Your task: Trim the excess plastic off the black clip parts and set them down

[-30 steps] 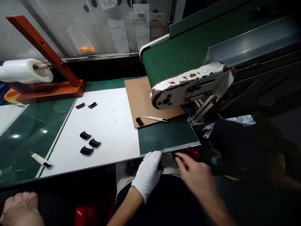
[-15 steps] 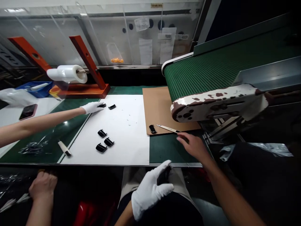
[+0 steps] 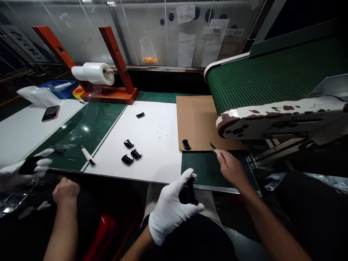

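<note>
My left hand (image 3: 172, 201), in a white glove, is closed on a dark black plastic part (image 3: 188, 193) in front of the table edge; much of the part blends into the dark background. My bare right hand (image 3: 231, 167) grips a craft knife (image 3: 214, 148) by its handle, blade pointing up and left over the brown cardboard (image 3: 197, 119). Left of the blade, one small black plastic piece (image 3: 186, 144) lies near the cardboard's front edge. Three similar black pieces (image 3: 127, 159) are grouped on the white sheet (image 3: 154, 166), and another black piece (image 3: 140, 115) sits farther back.
A co-worker's gloved hand (image 3: 32, 166) holds a black part at left, beside their bare fist (image 3: 66, 190). Near them lies a second knife (image 3: 88, 156). Behind stands a film roll (image 3: 98, 73) on an orange stand (image 3: 119, 95). A green conveyor (image 3: 261, 79) overhangs the cardboard at right.
My right hand has lifted the knife off the cardboard and turned its blade upward. My left hand has tilted, showing the black part. The co-worker's gloved hand has drawn back left with one piece.
</note>
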### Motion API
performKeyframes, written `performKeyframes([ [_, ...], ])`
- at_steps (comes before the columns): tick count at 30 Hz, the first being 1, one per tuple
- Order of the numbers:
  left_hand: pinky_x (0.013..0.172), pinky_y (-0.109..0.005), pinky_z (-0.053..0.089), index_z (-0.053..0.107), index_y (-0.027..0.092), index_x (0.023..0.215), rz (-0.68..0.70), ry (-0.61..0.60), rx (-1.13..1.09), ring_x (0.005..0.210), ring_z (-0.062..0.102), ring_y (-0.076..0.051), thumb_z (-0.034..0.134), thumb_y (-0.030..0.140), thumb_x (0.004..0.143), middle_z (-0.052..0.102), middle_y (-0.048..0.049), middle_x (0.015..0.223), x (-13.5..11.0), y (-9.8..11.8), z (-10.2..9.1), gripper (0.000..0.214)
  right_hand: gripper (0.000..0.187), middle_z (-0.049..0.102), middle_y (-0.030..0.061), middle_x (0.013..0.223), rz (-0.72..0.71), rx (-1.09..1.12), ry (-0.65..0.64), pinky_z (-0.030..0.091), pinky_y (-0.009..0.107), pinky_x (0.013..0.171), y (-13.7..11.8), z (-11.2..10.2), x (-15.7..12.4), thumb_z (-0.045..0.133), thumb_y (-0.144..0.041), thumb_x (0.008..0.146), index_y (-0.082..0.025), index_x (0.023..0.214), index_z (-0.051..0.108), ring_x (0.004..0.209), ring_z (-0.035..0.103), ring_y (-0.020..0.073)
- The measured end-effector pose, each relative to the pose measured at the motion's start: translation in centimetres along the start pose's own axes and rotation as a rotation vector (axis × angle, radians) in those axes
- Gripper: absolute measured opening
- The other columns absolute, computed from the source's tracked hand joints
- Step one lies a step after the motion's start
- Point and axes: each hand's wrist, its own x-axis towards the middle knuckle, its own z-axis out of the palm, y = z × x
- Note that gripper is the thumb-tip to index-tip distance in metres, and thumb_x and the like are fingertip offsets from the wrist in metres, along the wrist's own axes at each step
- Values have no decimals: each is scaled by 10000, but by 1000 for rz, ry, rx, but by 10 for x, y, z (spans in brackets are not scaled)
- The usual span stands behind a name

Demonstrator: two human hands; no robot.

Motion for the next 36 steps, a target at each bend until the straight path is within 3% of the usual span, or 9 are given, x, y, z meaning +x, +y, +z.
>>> performKeyframes([
  [3, 1055, -362, 435, 433, 239, 1393, 58, -14, 44, 1141, 589, -247, 830, 160, 624, 618, -66, 1238, 2, 6, 0, 869, 386, 669, 67, 1123, -79, 94, -106, 478, 333, 864, -16, -36, -45, 315, -415, 977, -232, 1151, 606, 1037, 616, 218],
  [9, 943, -325, 528, 447, 232, 1387, 107, -54, 92, 1015, 654, -241, 836, 199, 619, 626, -79, 1230, 3, 18, 7, 861, 324, 621, -14, 691, -198, 266, -395, 451, 249, 560, -52, -84, -83, 304, -351, 979, -239, 946, 606, 589, 587, 142],
  [14, 963, -262, 511, 466, 219, 1375, 153, -60, -29, 1052, 648, -223, 845, 227, 620, 636, -65, 1221, 1, 18, 9, 845, 295, 664, 20, 896, -328, 234, -351, 468, 267, 715, -75, -90, -84, 282, -302, 982, -239, 1088, 551, 818, 625, 158],
  [20, 946, -272, 531, 435, 249, 1397, 196, -47, 0, 1042, 660, -227, 826, 292, 661, 629, -62, 1237, -7, 21, 16, 834, 571, 578, -25, 605, -388, -88, -343, 322, 292, 465, -92, -85, -87, 485, -795, 713, -224, 752, 479, 494, 538, 173],
  [24, 906, -259, 559, 398, 247, 1419, 238, -38, 126, 1030, 666, -225, 823, 348, 654, 642, -56, 1221, -9, 27, 19, 880, 630, 610, -7, 598, -441, -212, -265, 275, 298, 454, -95, -80, -86, 504, -841, 639, -221, 747, 478, 479, 592, 210],
  [27, 857, -256, 577, 562, 293, 1275, 295, 52, 292, 1036, 663, -219, 782, 471, 659, 697, -17, 1076, -5, 28, -44, 678, 633, 616, 5, 590, -448, -266, -267, 281, 304, 455, -95, -80, -85, 510, -831, 645, -211, 769, 505, 487, 617, 237],
  [32, 909, -180, 508, 662, 316, 680, 403, 390, 461, 1282, 472, -150, 597, 565, 773, 645, 33, 784, 13, 18, -220, 273, 643, 647, 39, 660, -399, -316, -348, 363, 327, 486, -95, -80, -86, 542, -797, 643, -186, 845, 548, 563, 650, 279],
  [34, 912, -180, 508, 670, 328, 723, 388, 396, 466, 1300, 446, -146, 568, 526, 806, 648, 40, 813, 17, 16, -241, 237, 663, 647, 46, 670, -388, -330, -357, 391, 340, 500, -94, -79, -87, 516, -806, 653, -178, 861, 559, 583, 654, 289],
  [36, 898, -192, 527, 686, 357, 883, 357, 347, 458, 1259, 495, -155, 572, 482, 821, 665, 59, 871, 15, 18, -217, 180, 704, 648, 52, 676, -405, -325, -338, 405, 349, 502, -94, -78, -89, 461, -838, 661, -172, 864, 565, 580, 653, 288],
])
